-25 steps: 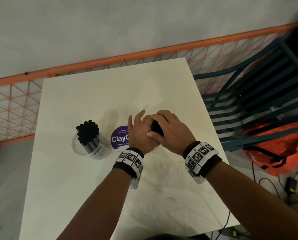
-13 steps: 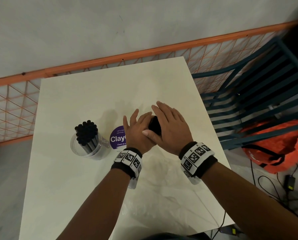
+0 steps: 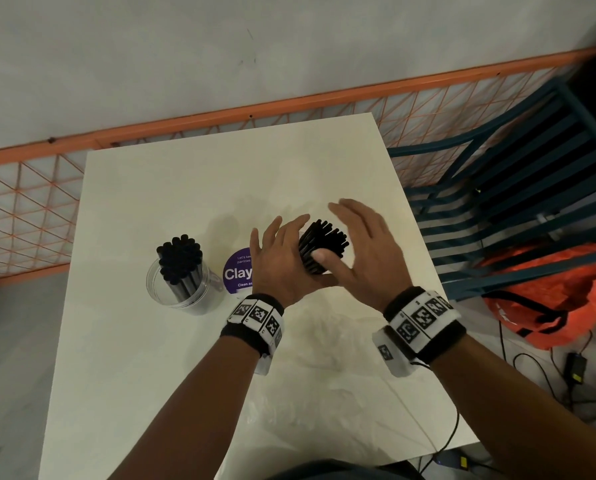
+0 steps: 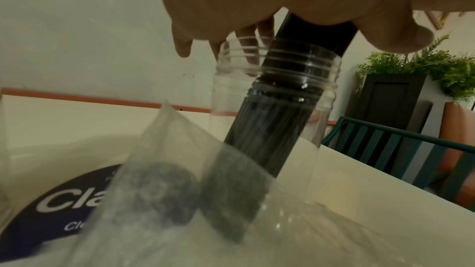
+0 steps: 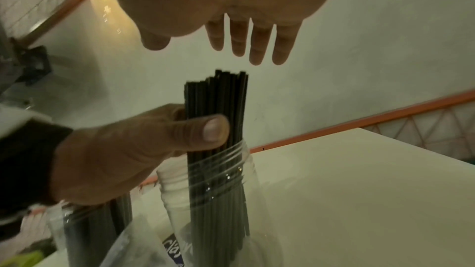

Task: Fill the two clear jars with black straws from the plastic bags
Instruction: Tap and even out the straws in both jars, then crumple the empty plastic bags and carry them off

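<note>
Left hand [image 3: 280, 261] gripping bundle of thin black straws [image 3: 321, 247] just above rim of second clear threaded plastic jar [image 5: 213, 196], thumb [image 5: 205, 129] pressed across front of bundle, fingers behind. Bundle standing inside that jar, leaning a bit, bottoms down on jar floor, tops poking well above rim. Right hand [image 3: 366, 251] flat, fingers straight and together, hovering just above straw tops, not touching, holding nothing. First clear plastic jar [image 3: 182, 285] at left of white square table [image 3: 185, 188], packed w/ black straws, upright, apart from both hands. Round purple sticker [image 3: 237, 271] btwn the two jars, partly hidden by left hand. Crumpled clear plastic bag [image 4: 180, 200] lying on table near side of second jar.
</note>
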{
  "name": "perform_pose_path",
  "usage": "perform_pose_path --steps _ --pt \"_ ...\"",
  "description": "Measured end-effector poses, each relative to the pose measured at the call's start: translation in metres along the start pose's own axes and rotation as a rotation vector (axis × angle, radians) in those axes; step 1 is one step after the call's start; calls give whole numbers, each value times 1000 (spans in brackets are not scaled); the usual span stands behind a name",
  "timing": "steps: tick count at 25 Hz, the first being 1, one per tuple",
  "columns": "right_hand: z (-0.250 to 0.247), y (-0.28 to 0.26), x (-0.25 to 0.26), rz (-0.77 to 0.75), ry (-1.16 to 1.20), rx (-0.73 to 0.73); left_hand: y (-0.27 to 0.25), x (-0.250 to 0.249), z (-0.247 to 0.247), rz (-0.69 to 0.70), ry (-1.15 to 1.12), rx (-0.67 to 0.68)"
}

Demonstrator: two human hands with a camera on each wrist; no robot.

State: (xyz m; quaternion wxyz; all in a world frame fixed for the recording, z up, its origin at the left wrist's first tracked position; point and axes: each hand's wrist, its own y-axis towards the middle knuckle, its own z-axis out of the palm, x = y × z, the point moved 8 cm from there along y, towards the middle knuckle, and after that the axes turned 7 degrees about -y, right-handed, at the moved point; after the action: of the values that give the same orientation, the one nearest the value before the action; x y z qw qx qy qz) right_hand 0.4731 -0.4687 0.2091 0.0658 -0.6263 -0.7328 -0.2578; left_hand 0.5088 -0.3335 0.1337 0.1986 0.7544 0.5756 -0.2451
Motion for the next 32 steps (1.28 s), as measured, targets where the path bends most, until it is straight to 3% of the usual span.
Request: perform_pose_path --steps 3,5,8,11,13,16,18,20,22,24,26,28,30,32 --pt "-17 -28 -29 125 118 -55 -5 3 -2 -46 -48 60" --pt "-11 -54 -48 198 116 34 -12 3 -7 -60 -96 64" --pt "26 -102 -71 247 -22 350 -32 10 -20 -70 -335 -13" --pt "73 -153 -73 203 -185 716 -77 26 -33 -52 -511 -83" --pt "91 -180 -61 204 -216 830 -119 37 -38 6 -407 21" --pt "99 -198 -35 265 -163 844 -188 60 -9 69 -8 511" --pt "108 -204 -14 230 -82 920 -224 82 16 39 181 692" --pt "119 -210 11 118 17 1056 -230 90 27 -54 176 616" --pt "129 -212 37 0 64 1126 -221 89 35 -214 -4 492" --pt "135 -210 56 -36 73 1088 -206 73 39 -271 -254 389" --pt "126 -197 61 21 49 951 -192 47 34 -216 -403 361" --pt "106 -182 58 57 32 897 -185 37 22 -167 -418 407" --pt "74 -166 60 98 182 865 -180 35 5 -139 -528 460" --pt "30 -146 68 202 430 629 -184 20 -8 -259 -910 530"
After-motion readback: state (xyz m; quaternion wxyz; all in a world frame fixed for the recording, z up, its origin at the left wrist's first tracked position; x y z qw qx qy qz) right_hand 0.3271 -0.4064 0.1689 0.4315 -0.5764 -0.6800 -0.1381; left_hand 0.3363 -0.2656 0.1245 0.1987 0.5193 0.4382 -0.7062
